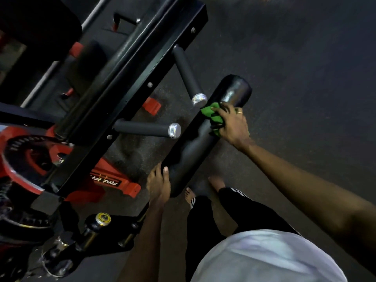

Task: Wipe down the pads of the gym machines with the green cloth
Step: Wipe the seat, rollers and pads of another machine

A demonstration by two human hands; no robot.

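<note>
Green cloth (213,119), centre right of frame, bunched under right hand (232,125), fingers curled over it, pressing it onto black roller pad (195,139). Left hand (159,183), lower centre, wraps pad's near end, thumb on top. Risk: pad rotates if left grip slackens; cloth skids. Chrome-capped handle (199,99) close by; knuckles could strike it.

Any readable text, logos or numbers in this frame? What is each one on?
"RN FI": white letters on a black strip on the red machine foot, upside down to the camera; whatever follows is unclear.
Weight plate: markings round the rim, too blurred to read.
Nothing else is legible.
</note>
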